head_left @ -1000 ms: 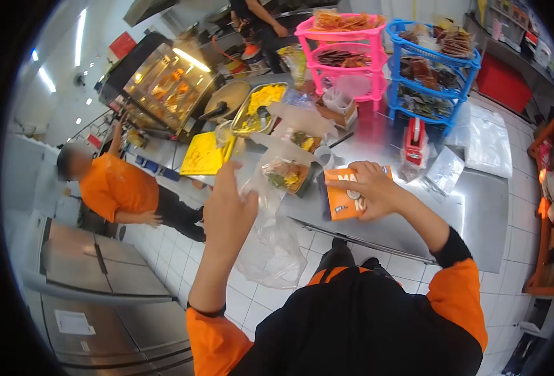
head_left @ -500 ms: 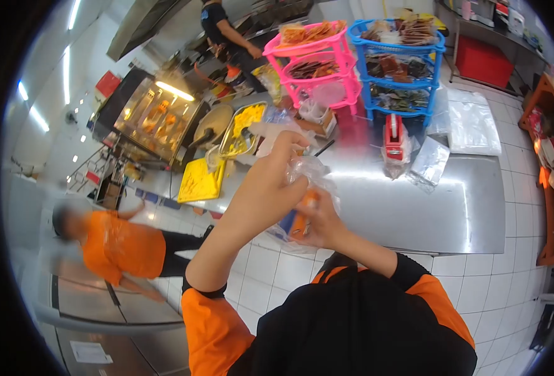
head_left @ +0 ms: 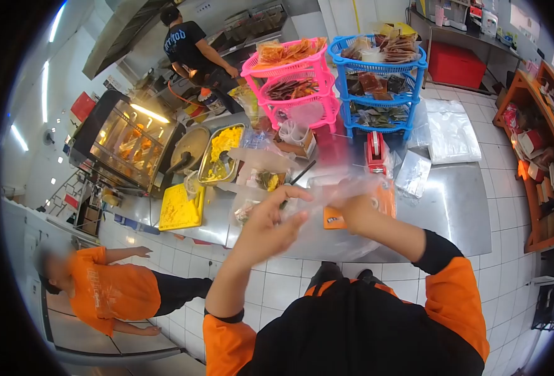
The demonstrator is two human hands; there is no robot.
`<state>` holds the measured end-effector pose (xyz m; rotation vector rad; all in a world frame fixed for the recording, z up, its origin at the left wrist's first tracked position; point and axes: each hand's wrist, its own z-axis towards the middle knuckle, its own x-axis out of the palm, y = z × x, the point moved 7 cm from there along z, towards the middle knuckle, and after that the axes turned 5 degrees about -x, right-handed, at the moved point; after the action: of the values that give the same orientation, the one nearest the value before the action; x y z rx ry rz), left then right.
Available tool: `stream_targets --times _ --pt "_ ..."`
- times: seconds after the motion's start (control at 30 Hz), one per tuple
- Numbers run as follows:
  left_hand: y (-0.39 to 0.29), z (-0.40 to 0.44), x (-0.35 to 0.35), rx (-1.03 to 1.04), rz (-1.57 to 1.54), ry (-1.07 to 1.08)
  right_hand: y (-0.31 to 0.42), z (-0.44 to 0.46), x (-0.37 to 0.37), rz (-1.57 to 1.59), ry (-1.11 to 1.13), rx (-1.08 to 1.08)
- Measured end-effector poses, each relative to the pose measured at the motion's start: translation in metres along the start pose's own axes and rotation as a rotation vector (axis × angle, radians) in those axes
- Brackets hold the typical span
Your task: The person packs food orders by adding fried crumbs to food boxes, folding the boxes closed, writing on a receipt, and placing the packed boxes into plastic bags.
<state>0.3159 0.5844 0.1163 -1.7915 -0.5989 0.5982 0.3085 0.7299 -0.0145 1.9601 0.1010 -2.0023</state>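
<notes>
My left hand [head_left: 271, 225] is raised over the front of the steel table, its thumb and fingers apart, beside a blurred sheet of clear plastic [head_left: 318, 199]. To its right, my right hand [head_left: 360, 213] sits among the plastic, over an orange item [head_left: 334, 219] with a small printed label. Its fingers are hidden and smeared. More orange [head_left: 386, 195] shows past that hand, under the plastic. Just beyond my left hand lie wrapping sheets [head_left: 261, 160] with some yellow food [head_left: 273, 182] on them. A thin black stick [head_left: 303, 172] is close by.
A red tape dispenser [head_left: 376, 152] stands near the pink rack [head_left: 292, 81] and blue rack [head_left: 380, 81] of packets. Clear bags [head_left: 454, 133] lie right. Left are a yellow-food tray [head_left: 242, 138], yellow board [head_left: 195, 216] and heated cabinet [head_left: 130, 141]. Two people [head_left: 114, 282] [head_left: 192, 50] stand nearby.
Both hands were together around the bagged orange item. Now they are apart: the left has opened, and the right has moved right with the item, over the table. My view has shifted.
</notes>
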Motion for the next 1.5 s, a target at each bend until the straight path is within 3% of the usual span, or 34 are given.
stream_targets --times 0.1,0.13,0.23,0.3,0.37,0.43,0.47,0.53,0.57,0.63,0.73,0.77,0.8,0.87,0.9,0.97,1.0,1.07,1.13,1.23,1.27,1.37,1.4,1.5 --pt "-0.006 0.012 -0.001 0.109 -0.039 -0.2 0.003 0.008 0.126 -0.028 -0.19 -0.261" --pt "0.007 0.029 -0.023 0.106 -0.025 -0.285 0.012 0.007 0.119 -0.169 -0.002 -0.21" --pt "0.038 0.047 -0.08 0.243 -0.216 -0.517 0.021 -0.004 0.073 -0.094 0.514 -0.191" --pt "0.047 0.038 -0.097 0.238 -0.178 -0.479 0.002 -0.02 0.046 -0.003 0.397 -0.266" --pt "0.056 0.03 -0.099 0.276 -0.217 -0.464 -0.028 -0.048 0.016 -0.112 0.42 -0.348" --pt "0.057 0.026 -0.083 0.377 -0.351 -0.483 -0.042 -0.068 -0.046 -0.236 0.889 -0.172" --pt "0.057 0.024 -0.078 0.435 -0.415 -0.491 -0.037 -0.073 -0.074 -0.232 0.866 -0.167" --pt "0.081 0.02 -0.062 0.445 -0.295 -0.302 -0.03 -0.076 -0.106 -0.222 0.82 -0.153" --pt "0.095 0.019 -0.053 0.446 -0.236 -0.205 -0.02 -0.069 -0.099 -0.144 0.672 -0.247" --pt "0.101 0.023 -0.028 0.501 0.033 -0.101 0.002 -0.054 -0.067 0.016 0.363 -0.418" --pt "0.096 0.028 0.007 0.512 0.329 -0.008 0.021 -0.016 0.026 0.604 0.287 -0.454" --pt "0.097 0.023 0.014 0.45 0.258 -0.009 0.019 -0.01 0.089 0.633 0.193 -0.565" --pt "0.1 0.019 0.016 0.385 0.188 -0.008 0.024 -0.01 0.098 0.454 0.211 -0.579" --pt "0.101 0.008 0.002 0.462 0.417 -0.147 0.029 -0.01 0.117 0.103 0.242 -0.59" --pt "0.102 0.002 -0.005 0.5 0.529 -0.22 0.025 -0.008 0.122 0.276 0.354 -0.496" --pt "0.121 -0.014 -0.038 0.447 0.446 -0.532 0.019 -0.006 0.128 0.613 0.585 -0.301" --pt "0.133 -0.024 -0.053 0.414 0.403 -0.688 0.02 -0.003 0.108 0.484 0.48 -0.297" --pt "0.15 -0.032 -0.06 0.457 0.579 -0.771 0.027 0.003 0.051 0.224 0.253 -0.289" --pt "0.156 -0.036 -0.057 0.532 0.677 -0.851 0.022 0.008 0.041 0.457 0.179 -0.131" --pt "0.174 -0.037 -0.042 0.526 0.537 -0.736 0.017 0.02 0.037 0.722 0.02 -0.055" --pt "0.183 -0.035 -0.036 0.435 0.316 -0.68 0.016 0.024 0.037 0.797 -0.042 -0.056" --pt "0.16 -0.027 -0.005 0.308 0.17 -0.13 0.024 0.028 0.092 0.427 -0.124 -0.141" --pt "0.143 -0.029 0.003 0.399 0.093 -0.052 0.034 0.03 0.09 0.311 -0.079 -0.177" --pt "0.142 -0.044 -0.025 0.619 -0.501 -0.241 0.056 0.031 0.075 0.024 0.075 -0.31"
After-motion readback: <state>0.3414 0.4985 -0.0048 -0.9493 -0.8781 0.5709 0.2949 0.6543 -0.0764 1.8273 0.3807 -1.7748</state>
